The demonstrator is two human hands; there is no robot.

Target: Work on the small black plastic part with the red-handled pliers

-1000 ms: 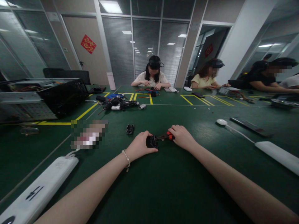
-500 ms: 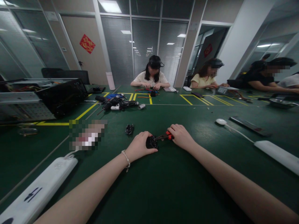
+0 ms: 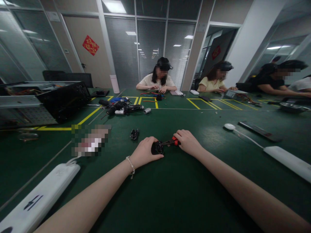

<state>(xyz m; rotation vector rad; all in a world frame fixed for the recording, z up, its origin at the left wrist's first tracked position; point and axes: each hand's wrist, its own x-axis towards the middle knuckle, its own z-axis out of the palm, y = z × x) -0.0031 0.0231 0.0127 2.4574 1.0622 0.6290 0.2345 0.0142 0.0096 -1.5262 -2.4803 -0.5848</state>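
My left hand [image 3: 147, 149] is closed around a small black plastic part [image 3: 157, 148], thumb on the near side and fingers on the far side, holding it low at the green table. In my right hand [image 3: 187, 140] are pliers [image 3: 173, 141] with red handles and dark jaws. Their tips meet the right side of the black part; whether they grip a piece of it is too small to tell. Another small black part [image 3: 134, 134] lies on the table, beyond and left of my left hand.
A white power strip [image 3: 46, 197] lies at the near left, another white strip [image 3: 286, 158] at the right beside a dark flat bar [image 3: 259, 131]. Tangled cables and tools [image 3: 121, 107] lie farther back. An open computer case [image 3: 43, 103] stands left. Several people sit across the green table [image 3: 165, 200].
Both hands keep almost the same place, with the pliers still at the black part. The view has shifted very slightly. The person opposite has turned their head a little.
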